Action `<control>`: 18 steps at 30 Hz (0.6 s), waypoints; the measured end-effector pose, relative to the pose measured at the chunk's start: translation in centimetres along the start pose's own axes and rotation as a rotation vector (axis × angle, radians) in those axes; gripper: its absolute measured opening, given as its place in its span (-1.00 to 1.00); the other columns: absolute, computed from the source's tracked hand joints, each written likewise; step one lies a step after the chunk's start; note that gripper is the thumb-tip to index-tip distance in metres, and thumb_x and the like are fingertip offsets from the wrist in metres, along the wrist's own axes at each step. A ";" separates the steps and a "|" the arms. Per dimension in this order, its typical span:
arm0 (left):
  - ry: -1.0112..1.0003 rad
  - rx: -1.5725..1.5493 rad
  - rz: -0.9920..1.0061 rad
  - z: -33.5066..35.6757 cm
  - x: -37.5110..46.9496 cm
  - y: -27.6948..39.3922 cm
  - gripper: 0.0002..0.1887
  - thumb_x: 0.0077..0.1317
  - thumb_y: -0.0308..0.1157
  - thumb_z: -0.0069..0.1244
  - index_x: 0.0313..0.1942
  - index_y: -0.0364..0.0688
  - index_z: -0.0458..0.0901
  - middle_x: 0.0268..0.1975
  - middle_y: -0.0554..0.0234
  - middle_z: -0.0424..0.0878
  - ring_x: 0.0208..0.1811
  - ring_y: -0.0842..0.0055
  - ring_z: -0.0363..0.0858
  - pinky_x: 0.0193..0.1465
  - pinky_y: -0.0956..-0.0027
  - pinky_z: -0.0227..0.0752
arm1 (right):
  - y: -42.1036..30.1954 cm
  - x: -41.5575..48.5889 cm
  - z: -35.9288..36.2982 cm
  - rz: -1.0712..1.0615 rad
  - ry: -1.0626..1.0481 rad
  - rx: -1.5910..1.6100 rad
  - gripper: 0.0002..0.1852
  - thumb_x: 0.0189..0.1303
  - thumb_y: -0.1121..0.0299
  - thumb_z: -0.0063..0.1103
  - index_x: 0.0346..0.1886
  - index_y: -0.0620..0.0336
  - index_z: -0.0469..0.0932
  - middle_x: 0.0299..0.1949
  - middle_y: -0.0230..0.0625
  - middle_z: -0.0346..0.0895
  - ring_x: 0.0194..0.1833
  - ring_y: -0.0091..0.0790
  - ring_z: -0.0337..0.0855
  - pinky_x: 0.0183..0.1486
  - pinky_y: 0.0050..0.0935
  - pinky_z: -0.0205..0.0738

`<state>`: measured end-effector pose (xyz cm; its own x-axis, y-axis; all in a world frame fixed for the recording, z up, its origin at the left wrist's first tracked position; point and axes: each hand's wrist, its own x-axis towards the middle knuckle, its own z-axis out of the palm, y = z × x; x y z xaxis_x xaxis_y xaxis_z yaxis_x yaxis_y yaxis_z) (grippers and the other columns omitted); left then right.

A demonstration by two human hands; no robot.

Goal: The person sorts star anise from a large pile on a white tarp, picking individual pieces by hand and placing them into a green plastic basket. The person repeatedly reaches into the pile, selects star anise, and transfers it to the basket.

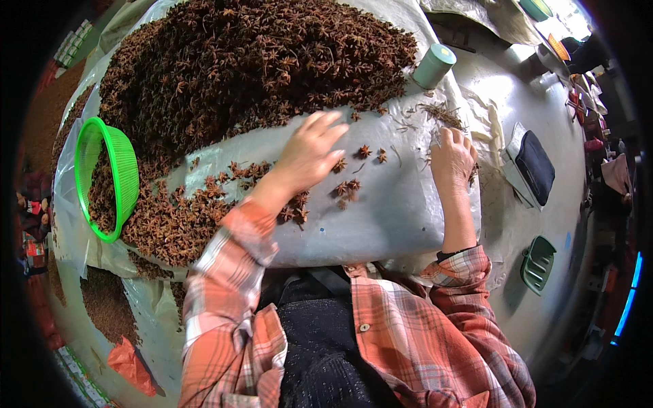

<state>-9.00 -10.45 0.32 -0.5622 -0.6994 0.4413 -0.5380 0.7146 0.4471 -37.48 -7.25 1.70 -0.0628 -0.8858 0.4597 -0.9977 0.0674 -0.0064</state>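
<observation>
A large heap of dried star anise [255, 66] covers the far side of the plastic-covered work surface [367, 232]. My left hand [312, 150], slightly blurred, hovers over the plastic with its fingers apart and nothing visible between them. Close to its fingertips lie a few loose star anise pods [364, 151], and one blurred pod [343, 205] is nearer to me. My right hand [453, 158] is curled down at the right, beside a small pile of thin stems [445, 115]. Its fingertips are hidden, so whether it pinches anything is unclear. A looser spread of star anise [173, 219] lies left of my left forearm.
A green plastic basket [125, 173] lies tipped on its side at the left, star anise inside. A pale green canister [434, 66] stands at the far right edge. On the floor are a black-topped stool-like object [535, 168], a dark green plastic item [538, 265] and a red plastic bag [130, 366].
</observation>
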 end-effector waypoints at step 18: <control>-0.238 0.275 -0.199 -3.1 -7.0 1.1 -0.42 0.23 -0.01 0.16 0.25 0.09 0.51 0.45 0.11 0.25 0.49 0.00 0.08 0.47 -0.21 -0.11 | -4.3 -7.2 -0.3 -0.346 -0.367 0.561 -0.53 0.15 0.31 0.28 0.15 0.21 0.53 0.34 -0.05 0.36 0.42 0.05 0.24 0.43 -0.05 0.14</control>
<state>-3.70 -4.85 0.13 -0.5425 -0.8246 0.1605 -0.7803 0.5654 0.2671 -32.73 -1.05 -1.26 0.3503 -0.9165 0.1935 -0.8189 -0.3999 -0.4118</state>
